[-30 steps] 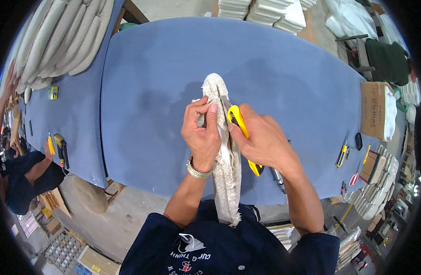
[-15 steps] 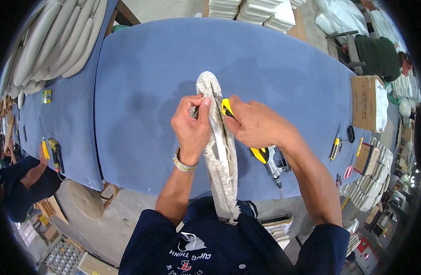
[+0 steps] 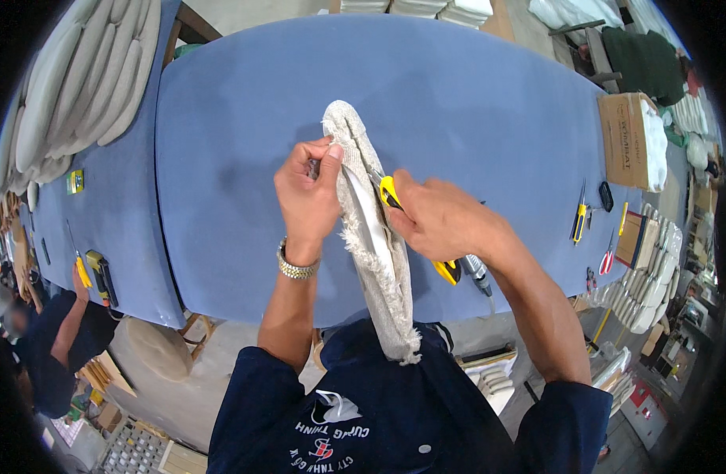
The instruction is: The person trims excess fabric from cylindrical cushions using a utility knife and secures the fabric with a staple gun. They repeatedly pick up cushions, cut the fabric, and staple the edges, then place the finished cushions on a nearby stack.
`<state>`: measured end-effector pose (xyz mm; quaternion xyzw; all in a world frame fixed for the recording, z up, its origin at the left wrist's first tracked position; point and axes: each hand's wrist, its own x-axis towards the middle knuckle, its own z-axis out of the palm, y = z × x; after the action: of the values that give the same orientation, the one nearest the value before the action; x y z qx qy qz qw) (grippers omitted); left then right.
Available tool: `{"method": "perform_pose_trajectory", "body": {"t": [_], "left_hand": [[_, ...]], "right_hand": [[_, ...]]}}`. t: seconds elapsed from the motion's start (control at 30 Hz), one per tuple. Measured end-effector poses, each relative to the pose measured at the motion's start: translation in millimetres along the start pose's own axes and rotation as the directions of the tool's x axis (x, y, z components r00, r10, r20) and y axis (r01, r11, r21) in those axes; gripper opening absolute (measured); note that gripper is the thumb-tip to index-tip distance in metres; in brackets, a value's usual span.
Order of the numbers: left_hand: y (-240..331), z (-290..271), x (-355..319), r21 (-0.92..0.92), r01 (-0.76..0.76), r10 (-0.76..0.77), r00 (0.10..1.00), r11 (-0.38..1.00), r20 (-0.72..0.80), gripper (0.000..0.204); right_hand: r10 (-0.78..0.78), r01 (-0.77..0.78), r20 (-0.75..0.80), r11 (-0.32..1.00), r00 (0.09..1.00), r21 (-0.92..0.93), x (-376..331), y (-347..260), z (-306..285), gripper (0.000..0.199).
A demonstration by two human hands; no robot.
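Observation:
A long, narrow piece covered in frayed beige fabric point(image 3: 379, 261) stands on edge over the blue padded table point(image 3: 473, 103), reaching from my chest up to the table's middle. My left hand point(image 3: 308, 193) pinches the fabric near its upper end. My right hand point(image 3: 438, 221) grips a yellow utility knife point(image 3: 391, 193), its blade end against the fabric's seam just right of my left thumb. A yellow knife end point(image 3: 448, 271) pokes out below my right hand.
A grey tool with a cable point(image 3: 477, 275) lies on the table under my right wrist. A cardboard box point(image 3: 628, 138), a yellow cutter point(image 3: 578, 221) and red scissors point(image 3: 608, 257) sit at the right. Stacked grey cushions point(image 3: 71, 87) lie at the left, where another person point(image 3: 51, 340) works.
My hands and the fabric piece have shifted a little; the knife tip has moved along the seam toward my left thumb. The view has tilted slightly.

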<state>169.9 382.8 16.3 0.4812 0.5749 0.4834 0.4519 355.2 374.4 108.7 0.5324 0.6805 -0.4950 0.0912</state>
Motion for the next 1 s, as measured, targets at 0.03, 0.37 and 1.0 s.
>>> {"method": "perform_pose_trajectory", "body": {"t": [0.03,0.37,1.0], "left_hand": [[1,-2,0,-0.021,0.028,-0.028,1.000,0.999,0.011,0.014],[-10,-34,8,-0.498,0.383,-0.283,0.921,0.778,0.267,0.011],[65,-22,-94,0.441,-0.323,0.306,0.945,0.837,0.113,0.025]], "right_hand": [[-0.017,0.017,-0.010,1.000,1.000,0.008,-3,3,5,0.036],[0.075,-0.084,0.066,0.987,0.995,0.140,-53,9,52,0.036],[0.126,-0.104,-0.116,0.979,0.985,0.178,-90,10,100,0.036]]}}
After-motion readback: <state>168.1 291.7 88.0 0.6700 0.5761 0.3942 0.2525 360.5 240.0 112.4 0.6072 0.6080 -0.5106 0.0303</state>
